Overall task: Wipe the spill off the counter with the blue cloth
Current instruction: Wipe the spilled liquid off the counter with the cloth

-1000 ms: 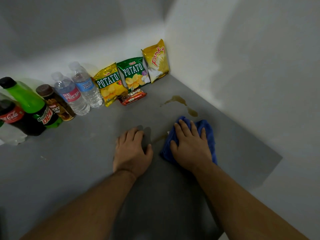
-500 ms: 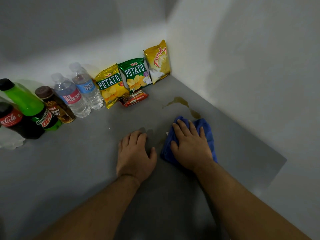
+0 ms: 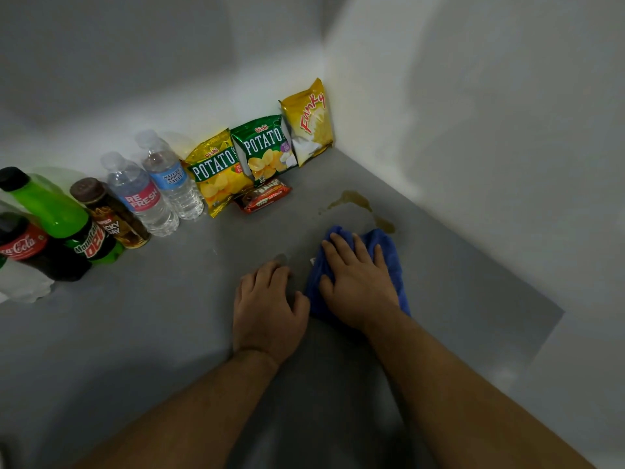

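Note:
The blue cloth [image 3: 389, 255] lies bunched on the grey counter [image 3: 152, 316], under my right hand [image 3: 355, 282], which presses flat on it with fingers spread. A brown spill [image 3: 351, 199] streaks the counter just beyond the cloth, with a smaller brown patch [image 3: 385, 225] touching the cloth's far edge. My left hand [image 3: 267, 306] rests palm down on the bare counter right beside the cloth, holding nothing.
Along the back wall stand a Coca-Cola bottle [image 3: 23, 245], a green Mountain Dew bottle [image 3: 61, 218], a brown drink bottle [image 3: 111, 214], two water bottles [image 3: 155, 187], three chip bags [image 3: 263, 154] and a red snack pack [image 3: 265, 198]. A white wall [image 3: 473, 164] borders the counter on the right.
The brown streak between my two hands is gone from the counter. My right hand and the cloth have shifted slightly toward the far spill; my left hand stays flat.

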### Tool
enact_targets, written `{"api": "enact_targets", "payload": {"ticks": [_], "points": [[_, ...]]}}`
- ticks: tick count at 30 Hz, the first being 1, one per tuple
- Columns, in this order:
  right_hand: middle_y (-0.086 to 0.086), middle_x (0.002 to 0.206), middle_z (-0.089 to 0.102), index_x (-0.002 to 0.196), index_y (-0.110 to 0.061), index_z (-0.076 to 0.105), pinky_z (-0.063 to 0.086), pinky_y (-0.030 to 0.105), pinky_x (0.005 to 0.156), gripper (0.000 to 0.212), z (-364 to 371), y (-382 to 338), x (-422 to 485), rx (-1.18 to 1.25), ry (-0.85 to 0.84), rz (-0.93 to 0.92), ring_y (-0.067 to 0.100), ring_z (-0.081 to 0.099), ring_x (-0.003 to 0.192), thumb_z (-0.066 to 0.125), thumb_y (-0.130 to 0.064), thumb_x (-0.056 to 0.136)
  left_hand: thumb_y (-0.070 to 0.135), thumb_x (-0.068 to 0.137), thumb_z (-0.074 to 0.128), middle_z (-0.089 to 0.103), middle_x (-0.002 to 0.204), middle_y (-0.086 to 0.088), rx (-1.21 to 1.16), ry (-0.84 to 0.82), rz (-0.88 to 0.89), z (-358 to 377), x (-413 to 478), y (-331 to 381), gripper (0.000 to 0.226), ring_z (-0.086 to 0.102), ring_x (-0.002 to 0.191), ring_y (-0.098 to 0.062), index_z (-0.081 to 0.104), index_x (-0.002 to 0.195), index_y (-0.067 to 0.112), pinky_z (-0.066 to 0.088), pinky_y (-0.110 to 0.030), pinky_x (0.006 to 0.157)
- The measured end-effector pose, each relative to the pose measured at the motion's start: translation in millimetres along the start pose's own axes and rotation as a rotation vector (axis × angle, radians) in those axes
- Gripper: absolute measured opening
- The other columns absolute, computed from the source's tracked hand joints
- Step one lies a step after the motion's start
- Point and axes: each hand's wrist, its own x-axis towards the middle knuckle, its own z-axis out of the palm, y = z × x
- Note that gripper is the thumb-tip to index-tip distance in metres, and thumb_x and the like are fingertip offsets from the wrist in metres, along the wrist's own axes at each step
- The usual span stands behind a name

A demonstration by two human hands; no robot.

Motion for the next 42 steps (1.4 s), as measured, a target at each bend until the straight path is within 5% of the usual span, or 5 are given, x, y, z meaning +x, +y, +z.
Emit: {"api": "enact_targets", "payload": {"ticks": [6, 15, 22, 30, 42], "points": [[-0.014, 0.172, 0.012, 0.163, -0.038, 0.021, 0.002, 0.051, 0.128, 0.066, 2, 21, -29, -0.018, -0.009, -0.258, 0.016, 0.004, 0.159, 0.029, -0.059, 0.101, 0.036, 0.086, 0.052, 0.061, 0.134, -0.002, -0.031, -0.025, -0.011, -5, 6, -3, 0.042, 0.053, 0.118, -0.024, 0.065, 0.122, 0.019, 0.048, -0.045, 0.099], [-0.008, 0.174, 0.006, 0.165, -0.032, 0.015, -0.006, 0.058, 0.125, 0.070, 0, 6, 11, -0.017, 0.012, 0.015, 0.025, -0.001, 0.159, 0.020, -0.054, 0.098, 0.022, 0.087, 0.064, 0.061, 0.137, -0.011, 0.075, 0.001, 0.105, -9, 40, -21, 0.043, 0.053, 0.129, -0.029, 0.065, 0.129, 0.011, 0.040, -0.046, 0.114], [-0.015, 0.172, 0.012, 0.163, -0.038, 0.020, 0.002, 0.053, 0.128, 0.068, -1, 28, -26, -0.015, -0.019, -0.262, 0.015, 0.003, 0.159, 0.028, -0.060, 0.100, 0.023, 0.088, 0.060, 0.058, 0.141, -0.007, 0.057, -0.016, 0.106, -8, 43, -23, 0.046, 0.049, 0.132, -0.028, 0.062, 0.133, 0.013, 0.040, -0.046, 0.113], [-0.009, 0.174, 0.005, 0.165, -0.031, 0.014, -0.005, 0.058, 0.126, 0.070, -1, 4, 8, -0.014, 0.023, -0.016, 0.024, -0.003, 0.160, 0.021, -0.058, 0.101, 0.021, 0.087, 0.060, 0.057, 0.140, -0.009, 0.053, -0.041, 0.109, -7, 44, -23, 0.045, 0.050, 0.129, -0.030, 0.061, 0.131, 0.011, 0.040, -0.048, 0.112], [-0.013, 0.173, 0.011, 0.164, -0.038, 0.019, 0.000, 0.053, 0.127, 0.073, -5, 29, 8, 0.001, 0.007, -0.185, 0.022, 0.007, 0.159, 0.021, -0.064, 0.096, 0.024, 0.087, 0.060, 0.054, 0.144, -0.005, 0.031, -0.072, 0.071, -8, 45, -23, 0.047, 0.045, 0.133, -0.027, 0.058, 0.133, 0.016, 0.039, -0.048, 0.114]]}}
